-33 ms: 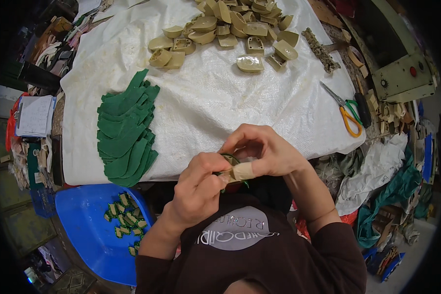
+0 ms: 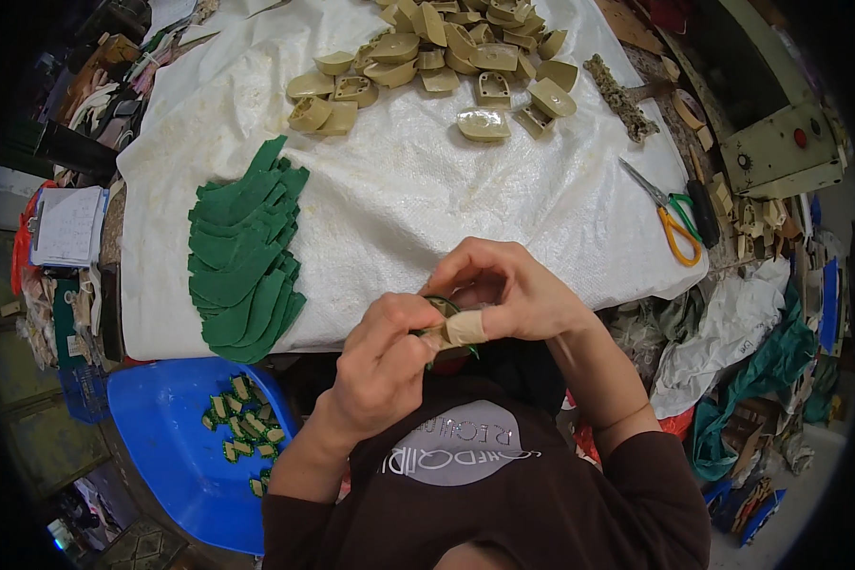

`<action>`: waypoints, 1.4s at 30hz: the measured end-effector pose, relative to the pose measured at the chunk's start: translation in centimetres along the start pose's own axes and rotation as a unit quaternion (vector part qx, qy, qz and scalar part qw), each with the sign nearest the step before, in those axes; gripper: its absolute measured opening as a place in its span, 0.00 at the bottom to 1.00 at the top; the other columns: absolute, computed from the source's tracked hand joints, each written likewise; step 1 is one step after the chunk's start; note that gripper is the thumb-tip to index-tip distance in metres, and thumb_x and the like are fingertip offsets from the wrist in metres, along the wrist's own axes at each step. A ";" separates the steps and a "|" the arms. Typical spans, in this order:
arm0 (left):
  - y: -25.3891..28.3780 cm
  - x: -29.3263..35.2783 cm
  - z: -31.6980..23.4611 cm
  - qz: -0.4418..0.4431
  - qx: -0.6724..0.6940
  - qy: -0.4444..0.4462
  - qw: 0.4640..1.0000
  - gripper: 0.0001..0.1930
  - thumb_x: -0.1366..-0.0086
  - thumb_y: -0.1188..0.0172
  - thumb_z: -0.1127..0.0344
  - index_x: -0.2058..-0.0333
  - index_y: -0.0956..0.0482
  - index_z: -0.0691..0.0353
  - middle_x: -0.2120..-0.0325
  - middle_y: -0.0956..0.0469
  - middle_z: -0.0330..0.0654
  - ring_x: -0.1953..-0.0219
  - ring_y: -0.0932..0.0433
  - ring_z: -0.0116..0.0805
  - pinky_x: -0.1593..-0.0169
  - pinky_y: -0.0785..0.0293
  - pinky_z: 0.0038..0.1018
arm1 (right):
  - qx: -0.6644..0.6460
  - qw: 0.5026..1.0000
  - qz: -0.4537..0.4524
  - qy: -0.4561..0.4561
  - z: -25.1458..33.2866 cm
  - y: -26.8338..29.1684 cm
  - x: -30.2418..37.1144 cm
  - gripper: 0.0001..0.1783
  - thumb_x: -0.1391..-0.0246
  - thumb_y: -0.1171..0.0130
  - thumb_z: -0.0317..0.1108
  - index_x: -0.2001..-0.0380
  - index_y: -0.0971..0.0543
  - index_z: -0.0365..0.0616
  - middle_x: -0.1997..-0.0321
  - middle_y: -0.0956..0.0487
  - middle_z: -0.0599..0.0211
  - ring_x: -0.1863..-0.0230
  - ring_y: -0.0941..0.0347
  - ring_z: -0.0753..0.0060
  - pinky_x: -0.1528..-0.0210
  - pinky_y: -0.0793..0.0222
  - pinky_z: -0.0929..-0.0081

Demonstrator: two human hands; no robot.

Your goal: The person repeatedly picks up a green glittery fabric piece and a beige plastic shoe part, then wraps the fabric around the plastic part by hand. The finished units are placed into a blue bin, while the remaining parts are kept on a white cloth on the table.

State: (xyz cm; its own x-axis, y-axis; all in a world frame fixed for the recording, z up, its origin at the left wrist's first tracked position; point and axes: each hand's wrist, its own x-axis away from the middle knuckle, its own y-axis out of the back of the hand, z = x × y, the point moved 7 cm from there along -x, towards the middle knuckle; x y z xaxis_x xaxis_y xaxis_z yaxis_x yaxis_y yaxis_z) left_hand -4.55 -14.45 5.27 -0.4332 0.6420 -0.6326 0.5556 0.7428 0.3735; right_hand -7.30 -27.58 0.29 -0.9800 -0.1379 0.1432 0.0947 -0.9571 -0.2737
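Note:
Both my hands meet at the near edge of the white sheet, around a small beige shoe heel (image 2: pixel 440 331) with dark green covering at its rim. My left hand (image 2: pixel 385 350) pinches its left side with bent fingers. On the other side my right hand (image 2: pixel 503 294) grips it, the thumb wrapped in beige tape and the fingers curled over the far side. Most of the heel is hidden by my fingers. Left of my hands lies a fanned stack of green cut pieces (image 2: pixel 247 252). Many bare beige heels (image 2: pixel 484 123) are heaped at the far side.
A blue basin (image 2: pixel 166 475) at lower left holds several green-covered heels (image 2: pixel 245 418). Scissors (image 2: pixel 670 214) with orange and green handles lie at the right edge of the white sheet (image 2: pixel 389 204), beside a black-handled tool (image 2: pixel 703 214). A clipboard (image 2: pixel 69 226) is at far left.
Both hands have shifted very slightly left with the heel between them, and the right thumb has moved a little over it. Everything else stays where it was.

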 end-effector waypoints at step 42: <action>0.5 -0.5 0.8 -0.042 -0.024 0.054 0.997 0.22 0.40 0.45 0.58 0.49 0.26 0.63 0.51 0.32 0.52 0.52 0.34 0.47 0.49 0.37 0.37 | 0.205 0.929 -0.117 0.286 2.8 1.9 2.2 0.37 0.60 0.30 0.29 0.44 0.33 0.42 0.52 0.23 0.53 0.51 0.26 0.59 0.45 0.34 0.62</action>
State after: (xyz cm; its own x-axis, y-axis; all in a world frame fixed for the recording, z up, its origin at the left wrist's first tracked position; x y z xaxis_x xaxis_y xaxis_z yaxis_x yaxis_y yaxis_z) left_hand -3.46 -14.54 5.24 -0.5525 0.5920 -0.5868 0.4806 0.8014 0.3560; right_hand -8.73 -30.41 2.79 -0.9035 0.1317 -0.4079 -0.1889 -0.9766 0.1030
